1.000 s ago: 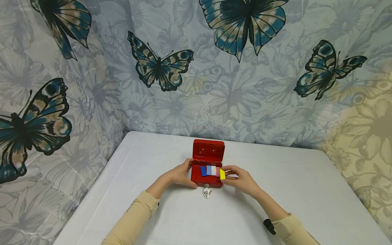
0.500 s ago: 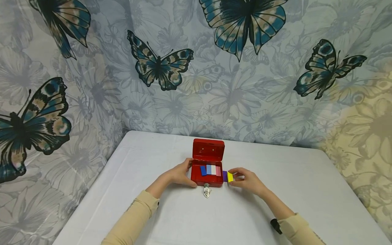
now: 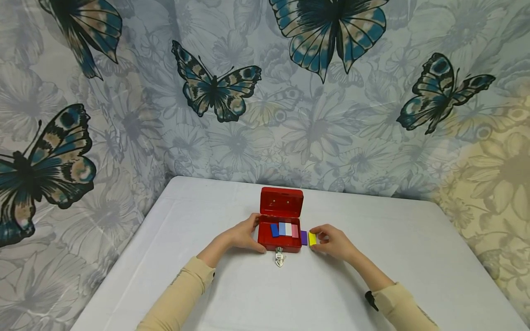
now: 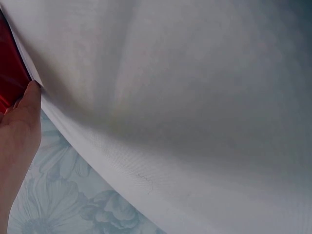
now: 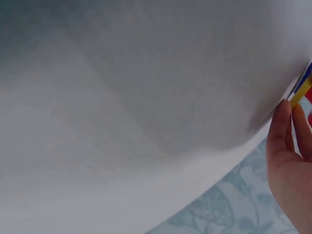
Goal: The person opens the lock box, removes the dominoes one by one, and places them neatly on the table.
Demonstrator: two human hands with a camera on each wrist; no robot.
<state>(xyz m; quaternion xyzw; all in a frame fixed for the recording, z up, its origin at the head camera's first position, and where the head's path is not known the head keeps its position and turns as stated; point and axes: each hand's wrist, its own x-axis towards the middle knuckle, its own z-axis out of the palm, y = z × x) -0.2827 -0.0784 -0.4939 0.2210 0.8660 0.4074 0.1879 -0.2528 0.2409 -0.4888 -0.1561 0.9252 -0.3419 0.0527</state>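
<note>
Yellow block [image 3: 312, 238] has shifted since a second ago: then at the right edge of the red box [image 3: 291, 248], now out past it, to the right of a purple block [image 3: 304, 237], narrow gap between the two. Right hand [image 3: 335, 242] pinches it, thumb at the near end, fingers at the far end, parted only by the block's length. Whether its underside touches the table [image 3: 248, 294]: cannot tell. Purple block is just beside the box's right wall. Inside the box, left to right: dark blue block [image 3: 275, 230], slightly askew; then light blue block [image 3: 282, 229], white block [image 3: 288, 229] and pink block [image 3: 295, 231] in a close row. Lid [image 3: 281, 202] raised at the back. Silvery metal piece [image 3: 279, 258] at the front, detail too small to read. Left hand [image 3: 244, 235] grips the box's left side, thumb at the front corner, fingers farther back, spread widely. Beige sleeves [image 3: 182, 294] on both arms. Table covered in white; butterfly-patterned backdrop [image 3: 323, 133] behind.
</note>
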